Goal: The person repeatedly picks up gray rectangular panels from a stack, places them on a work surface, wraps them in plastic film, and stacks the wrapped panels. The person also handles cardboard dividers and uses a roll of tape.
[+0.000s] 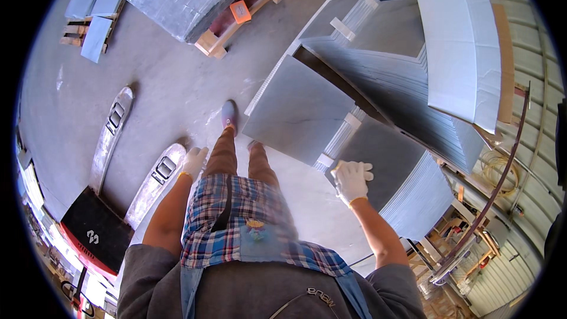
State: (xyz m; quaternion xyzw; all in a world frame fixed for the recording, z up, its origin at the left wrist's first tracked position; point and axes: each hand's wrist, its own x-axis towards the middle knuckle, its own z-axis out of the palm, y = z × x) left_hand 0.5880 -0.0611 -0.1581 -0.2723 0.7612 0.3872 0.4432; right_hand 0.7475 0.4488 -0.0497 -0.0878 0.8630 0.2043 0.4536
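My right hand (352,182), in a white glove, rests on the dark grey top tile (387,147) of a stack at my right. Its fingers are closed round a small yellowish piece that looks like a sponge (335,171), mostly hidden by the glove. Beside that tile, a lighter grey tile (301,112) tops the neighbouring stack, with white spacer strips (339,136) between the two. My left hand (194,162), also gloved, hangs by my left leg with its fingers loosely apart and nothing visible in it.
Two worn pallet jack forks (155,180) lie on the floor at my left. More tile stacks (378,71) and a white cardboard sheet (460,47) stand at the far right. Ahead is a wrapped load (195,6) on a wooden pallet with an orange box (240,12).
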